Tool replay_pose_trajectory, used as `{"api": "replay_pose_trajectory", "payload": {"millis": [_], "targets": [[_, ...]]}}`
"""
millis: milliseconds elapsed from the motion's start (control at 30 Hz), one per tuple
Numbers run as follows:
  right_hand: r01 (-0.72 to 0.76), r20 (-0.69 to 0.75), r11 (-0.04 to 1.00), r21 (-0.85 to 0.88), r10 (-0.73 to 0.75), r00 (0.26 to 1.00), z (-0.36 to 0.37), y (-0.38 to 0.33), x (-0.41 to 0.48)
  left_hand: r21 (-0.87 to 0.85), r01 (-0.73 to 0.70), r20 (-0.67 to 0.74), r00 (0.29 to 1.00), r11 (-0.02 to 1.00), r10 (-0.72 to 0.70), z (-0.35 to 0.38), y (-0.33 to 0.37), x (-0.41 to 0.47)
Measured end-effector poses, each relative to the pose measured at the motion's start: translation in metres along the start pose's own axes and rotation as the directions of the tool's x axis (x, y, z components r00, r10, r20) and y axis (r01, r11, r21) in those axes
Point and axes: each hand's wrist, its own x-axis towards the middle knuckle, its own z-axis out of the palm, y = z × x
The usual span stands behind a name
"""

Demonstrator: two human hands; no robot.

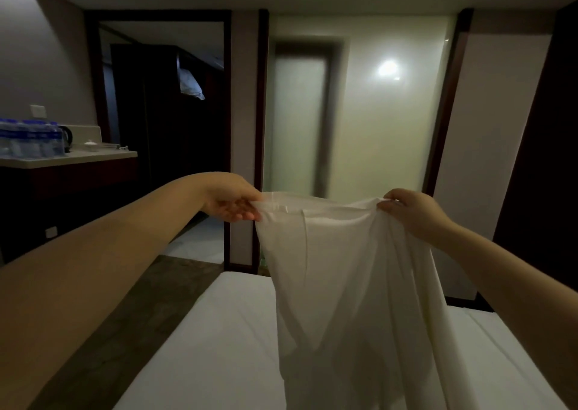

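Note:
A white cloth (347, 269), thin like a sheet or pillowcase, hangs in the air over a white bed (219, 347). My left hand (233, 201) pinches its upper left edge, arm stretched forward. My right hand (409, 211) grips the upper right edge with curled fingers. The top edge is stretched between both hands and the rest drapes down in folds toward the mattress. The cloth's lower end runs out of the frame.
A counter (72, 159) at the left carries a pack of water bottles (29, 140) and a kettle. A dark doorway (165, 128) opens behind it. A frosted glass wall (359, 112) stands ahead. Brown floor (103, 331) runs along the bed's left side.

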Motion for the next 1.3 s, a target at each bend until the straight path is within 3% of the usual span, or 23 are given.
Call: {"api": "replay_pose_trajectory", "payload": {"millis": [100, 167, 267, 400, 633, 833, 900, 967, 1033, 1133, 1233, 1300], "targets": [[0.031, 0.050, 0.999, -0.004, -0.031, 0.998, 0.003, -0.006, -0.002, 0.152, -0.009, -0.124, 0.992, 0.988, 0.028, 0.000, -0.011, 0.007], [0.044, 0.057, 0.999, 0.001, -0.044, 0.997, 0.005, -0.007, -0.002, 0.135, -0.022, -0.178, 0.983, 0.991, 0.047, -0.004, -0.016, 0.011], [0.042, 0.067, 0.999, 0.014, -0.043, 0.997, 0.008, -0.007, -0.004, -0.111, -0.030, -0.182, 0.983, 0.993, 0.009, -0.012, -0.022, 0.011], [0.057, 0.115, 0.998, 0.013, -0.058, 0.992, 0.015, -0.011, -0.004, -0.429, -0.042, -0.120, 0.993, 0.902, -0.011, -0.017, -0.026, 0.007], [0.043, 0.182, 0.999, 0.011, -0.045, 0.982, 0.018, -0.009, -0.008, -0.539, -0.007, -0.076, 0.996, 0.842, -0.040, -0.021, -0.029, 0.005], [0.012, 0.152, 0.998, 0.054, -0.020, 0.988, 0.031, -0.008, -0.009, -0.637, -0.139, -0.063, 0.990, 0.758, 0.128, -0.015, -0.034, 0.004], [-0.022, 0.167, 0.995, 0.093, 0.006, 0.986, 0.033, -0.007, -0.009, -0.487, -0.198, -0.064, 0.979, 0.851, 0.191, -0.012, -0.038, 0.007], [-0.045, 0.164, 0.992, 0.122, 0.025, 0.986, 0.033, -0.006, -0.008, 0.014, -0.294, -0.109, 0.950, 0.956, 0.294, -0.006, -0.042, 0.013], [-0.052, 0.156, 0.990, 0.129, 0.031, 0.987, 0.032, -0.006, -0.007, 0.474, -0.304, -0.183, 0.884, 0.826, 0.431, 0.002, -0.047, 0.026], [-0.067, 0.156, 0.989, 0.130, 0.046, 0.987, 0.032, -0.005, -0.006, 0.590, -0.269, -0.251, 0.835, 0.761, 0.490, 0.011, -0.051, 0.043], [-0.079, 0.155, 0.991, 0.112, 0.061, 0.986, 0.036, -0.003, -0.005, 0.632, -0.178, -0.200, 0.903, 0.754, 0.380, 0.018, -0.053, 0.061], [-0.056, 0.144, 0.996, 0.066, 0.046, 0.989, 0.042, -0.003, -0.006, 0.773, -0.101, -0.137, 0.938, 0.627, 0.320, 0.028, -0.054, 0.070]]}}
